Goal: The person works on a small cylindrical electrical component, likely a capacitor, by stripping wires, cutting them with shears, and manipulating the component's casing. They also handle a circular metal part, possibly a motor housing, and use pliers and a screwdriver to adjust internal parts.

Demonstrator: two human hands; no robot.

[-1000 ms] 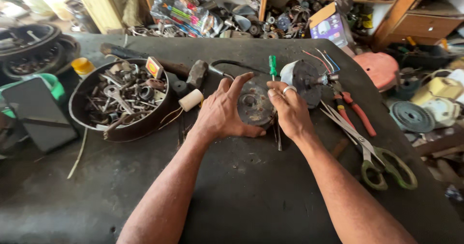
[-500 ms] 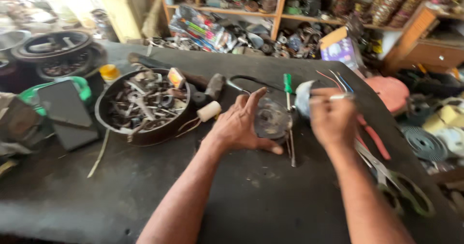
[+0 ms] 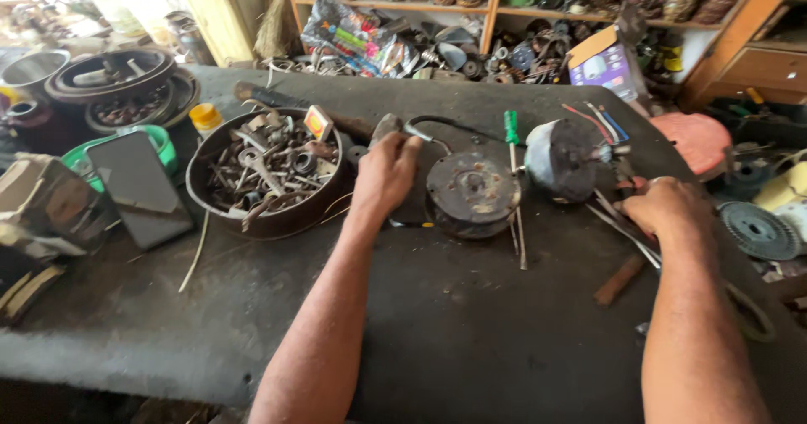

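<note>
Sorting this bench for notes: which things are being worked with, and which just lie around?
In hand: left hand on hammer; right hand at pliers; round motor part.
Lying about: bowl of bolts, green screwdriver, phone.

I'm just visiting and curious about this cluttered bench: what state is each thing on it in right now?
Left hand: resting on the bench beside the motor, fingers on a grey metal tool.
Right hand: closed over thin metal tools at the bench's right side.
Round dark rusty motor housing: lying flat, untouched.
Green-handled screwdriver: lying loose beside it.
Round black pan: full of bolts and scrap.
Black phone: screen dark.
</note>
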